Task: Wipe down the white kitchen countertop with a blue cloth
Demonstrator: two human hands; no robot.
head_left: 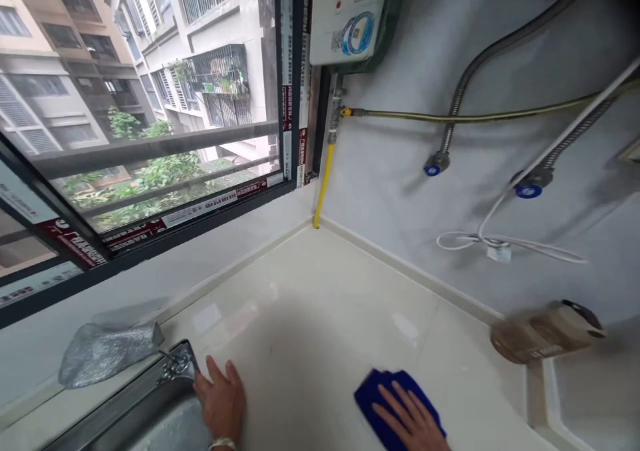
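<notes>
Our right hand (413, 419), cut off by the view's lower edge, hides part of a blue cloth (369, 394). The cloth lies beneath it on the cream bench (310, 277); the hand stretches flat, not gripping. Our left hand (223, 397), loosely spread, holding nothing we can see, is beside the sink (123, 398).

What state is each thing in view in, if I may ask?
Blue cloth, flattened on the counter
Right hand, open, flat on the blue cloth
Left hand, open, at the sink's corner, holding nothing visible
Silvery wrapping, crumpled
White cable, looped up
Window frame, bearing printed strips
Meter, mounted on the wall
Blue-capped valves, open or shut unclear
</notes>
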